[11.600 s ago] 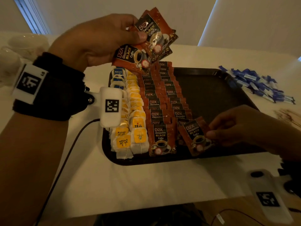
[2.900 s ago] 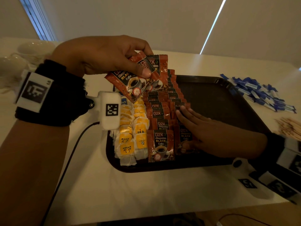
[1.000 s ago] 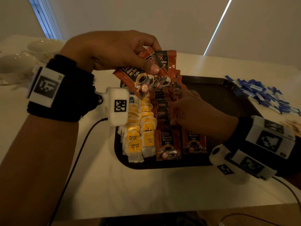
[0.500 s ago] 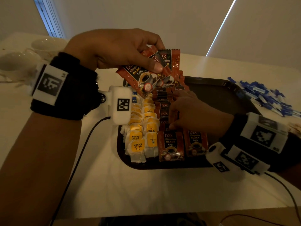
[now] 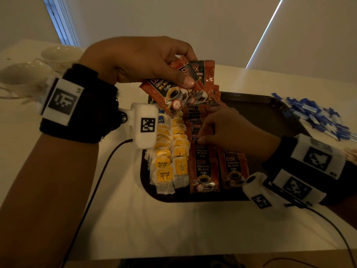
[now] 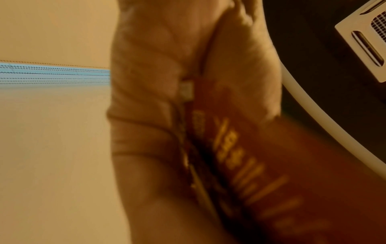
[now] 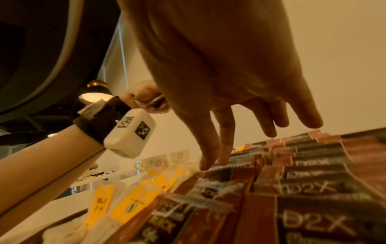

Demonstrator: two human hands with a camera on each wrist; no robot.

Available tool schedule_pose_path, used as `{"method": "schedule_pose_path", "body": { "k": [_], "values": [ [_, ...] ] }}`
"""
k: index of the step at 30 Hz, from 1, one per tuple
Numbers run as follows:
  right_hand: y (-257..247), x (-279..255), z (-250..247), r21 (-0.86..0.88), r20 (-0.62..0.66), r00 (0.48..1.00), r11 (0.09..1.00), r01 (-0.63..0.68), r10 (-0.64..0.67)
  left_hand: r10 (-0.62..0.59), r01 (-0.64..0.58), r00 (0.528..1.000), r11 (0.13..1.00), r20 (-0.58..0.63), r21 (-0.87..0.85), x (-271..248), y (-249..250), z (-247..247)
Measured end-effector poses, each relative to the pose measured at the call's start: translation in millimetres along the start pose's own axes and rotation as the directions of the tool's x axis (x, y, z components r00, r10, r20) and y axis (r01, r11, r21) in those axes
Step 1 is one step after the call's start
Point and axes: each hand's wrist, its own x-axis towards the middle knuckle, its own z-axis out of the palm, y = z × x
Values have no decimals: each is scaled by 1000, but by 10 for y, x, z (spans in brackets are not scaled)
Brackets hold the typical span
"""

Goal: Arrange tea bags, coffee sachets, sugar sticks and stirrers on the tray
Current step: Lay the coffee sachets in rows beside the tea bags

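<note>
Right hand (image 5: 229, 130) has moved up the coffee sachet rows (image 5: 204, 163) mid-frame on tray (image 5: 270, 111), fingers loosely apart, tidying; left hand (image 5: 135, 60) still clamps spare sachets (image 5: 173, 93) above, more to lay

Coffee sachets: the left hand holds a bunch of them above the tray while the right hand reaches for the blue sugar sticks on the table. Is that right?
Not quite. The left hand does hold coffee sachets above the tray, but the head view shows the right hand on the sachet rows in the tray, not at the blue sugar sticks.
</note>
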Motion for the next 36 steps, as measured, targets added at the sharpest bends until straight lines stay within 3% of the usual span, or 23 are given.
{"method": "schedule_pose_path", "body": {
  "k": [4,10,13,21,32,36],
  "values": [
    [-26,-252,-65,-22,17,999,998,-50,50,-4,4,1000,1000,1,7,0,-3,0],
    [228,-598,6,-298,328,933,954,-45,146,-3,3,1000,1000,-10,17,3,-9,-14],
    [342,-624,80,-341,390,901,939,-49,189,-11,11,1000,1000,-5,12,12,-4,1],
    [374,-480,40,-257,444,873,962,-92,202,-28,28,1000,1000,-9,-7,27,-24,-6],
    [376,-421,-42,-154,403,900,982,-113,166,-33,33,999,999,-7,2,27,-36,-13],
    [395,-418,-140,-150,351,907,970,-192,234,-31,31,999,999,-7,7,32,-43,-11]
  ]
}}
